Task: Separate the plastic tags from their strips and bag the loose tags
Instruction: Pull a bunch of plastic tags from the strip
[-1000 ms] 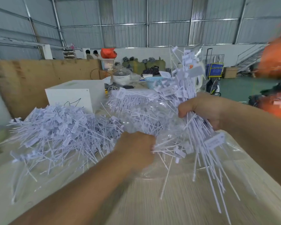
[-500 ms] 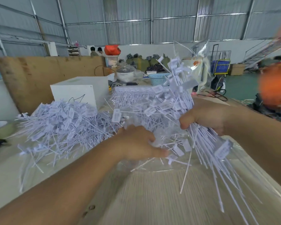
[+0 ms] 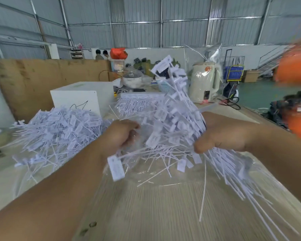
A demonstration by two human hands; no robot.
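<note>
A thick bundle of white plastic tags (image 3: 172, 122) stands between my hands, heads up, long tails spilling down to the right. My right hand (image 3: 221, 134) grips this bundle from the right side. My left hand (image 3: 122, 136) grips the edge of a clear plastic bag (image 3: 139, 169) that lies under and around the bundle, with some tags caught in its fingers. A big heap of loose white tags (image 3: 59, 129) lies on the table to the left. Tags on their strips (image 3: 137, 100) lie further back.
A white box (image 3: 76, 96) stands behind the heap, with a brown board wall (image 3: 33, 80) beyond it. A cream kettle (image 3: 205, 82) in clear wrap stands at the back right. A person in orange (image 3: 297, 94) is at the right edge. Pale wooden tabletop (image 3: 155, 206) lies below my hands.
My left hand has curled tighter and pulled the bag edge up and left. The bundle in my right hand has risen and tilted more upright, and several tags have slid down toward the bag.
</note>
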